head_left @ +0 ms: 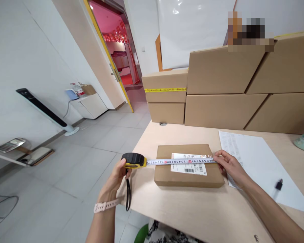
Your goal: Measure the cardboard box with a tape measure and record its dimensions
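A flat brown cardboard parcel [167,175] with a white shipping label [192,167] lies on the light wooden table [192,209]. My left hand [116,177] is closed round the yellow and black tape measure case [133,160], held just off the parcel's left edge, its black strap hanging down. The white tape blade [177,161] runs across the top of the parcel. My right hand [229,164] pinches the blade's end at the parcel's right edge.
Stacked cardboard boxes [225,91] line the back of the table. A printed sheet of paper [258,165] with a small black pen cap [279,184] lies to the right. A tower fan [44,109] and a low cabinet [90,105] stand on the tiled floor at left.
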`<state>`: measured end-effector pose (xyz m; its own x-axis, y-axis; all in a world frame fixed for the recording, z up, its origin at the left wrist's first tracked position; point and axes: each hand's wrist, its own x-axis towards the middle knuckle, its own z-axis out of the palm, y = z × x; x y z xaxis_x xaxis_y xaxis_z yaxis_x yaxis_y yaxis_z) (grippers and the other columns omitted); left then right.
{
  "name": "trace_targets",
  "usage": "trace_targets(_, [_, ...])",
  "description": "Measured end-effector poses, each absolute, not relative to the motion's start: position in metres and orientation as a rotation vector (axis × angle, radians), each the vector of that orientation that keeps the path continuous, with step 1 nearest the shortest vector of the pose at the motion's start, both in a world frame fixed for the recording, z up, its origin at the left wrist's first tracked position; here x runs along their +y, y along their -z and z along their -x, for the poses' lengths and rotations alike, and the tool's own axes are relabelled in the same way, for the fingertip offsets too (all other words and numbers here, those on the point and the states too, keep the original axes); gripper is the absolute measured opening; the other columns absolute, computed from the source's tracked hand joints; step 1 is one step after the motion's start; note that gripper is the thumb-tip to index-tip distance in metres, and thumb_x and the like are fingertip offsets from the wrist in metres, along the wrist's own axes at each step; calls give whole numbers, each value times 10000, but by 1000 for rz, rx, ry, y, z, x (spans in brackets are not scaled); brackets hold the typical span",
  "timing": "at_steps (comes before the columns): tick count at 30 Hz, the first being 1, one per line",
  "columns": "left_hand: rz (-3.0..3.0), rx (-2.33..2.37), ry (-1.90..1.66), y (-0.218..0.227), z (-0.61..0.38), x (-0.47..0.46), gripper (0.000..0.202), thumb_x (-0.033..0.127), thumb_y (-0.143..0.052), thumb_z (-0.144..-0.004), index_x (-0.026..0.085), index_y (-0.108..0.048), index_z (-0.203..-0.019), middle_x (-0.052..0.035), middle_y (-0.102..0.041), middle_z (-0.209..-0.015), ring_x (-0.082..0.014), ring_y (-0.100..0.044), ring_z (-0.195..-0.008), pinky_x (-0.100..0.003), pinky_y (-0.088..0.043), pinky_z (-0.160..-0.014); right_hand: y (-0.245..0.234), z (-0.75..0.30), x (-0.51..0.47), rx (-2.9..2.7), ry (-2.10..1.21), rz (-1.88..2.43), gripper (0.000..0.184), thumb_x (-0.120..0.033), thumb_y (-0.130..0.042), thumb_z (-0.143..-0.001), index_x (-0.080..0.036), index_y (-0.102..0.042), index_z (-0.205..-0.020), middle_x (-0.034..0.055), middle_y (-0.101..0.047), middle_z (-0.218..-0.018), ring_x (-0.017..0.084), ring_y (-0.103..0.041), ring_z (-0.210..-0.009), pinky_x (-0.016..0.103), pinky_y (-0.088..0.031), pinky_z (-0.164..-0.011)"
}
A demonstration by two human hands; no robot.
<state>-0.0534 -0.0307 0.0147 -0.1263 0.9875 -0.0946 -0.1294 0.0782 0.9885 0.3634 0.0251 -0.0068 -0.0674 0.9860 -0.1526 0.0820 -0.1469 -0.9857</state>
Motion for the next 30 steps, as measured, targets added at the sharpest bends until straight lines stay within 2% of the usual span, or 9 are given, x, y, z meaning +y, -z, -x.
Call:
trace_targets(5, [-982,1207,-1311,-9,60,-20,422,555,-628,-752,137,-602,-812,15,-555,-544,-69,-360,-410,-220,-249,-407,17,-366,22,-1270,-1307,1319,359,-545,-677,-729,-216,-555,-800,-20,-556,-594,110,-464,-501,227,-370,-462])
trace_targets(8, [-967,1195,-1329,0,65,-12,451,579,-652,-713,142,-596,-814,-7,-605,-624,-69,-384,-415,-221,-256,-396,20,-368,20,-1286,-1250,1387,367,-537,-707,-690,-218,-578,-817,-3,-611,-656,128,-514,-541,230,-403,-481])
trace_targets(11, [-961,1184,-1334,9,71,-8,469,589,-659,-699,141,-596,-821,-11,-605,-624,-75,-402,-414,-222,-257,-391,19,-368,19,-1288,-1210,1446,381,-545,-714,-663,-224,-593,-830,-1,-630,-683,145,-542,-568,230,-416,-490])
trace_targets(30, [-991,1121,-1299,8,73,-13,420,562,-630,-756,148,-601,-815,5,-573,-575,-80,-419,-430,-225,-269,-417,6,-355,11,-1204,-1145,1548,379,-587,-684,-654,-243,-592,-785,-22,-609,-664,139,-499,-599,214,-378,-522])
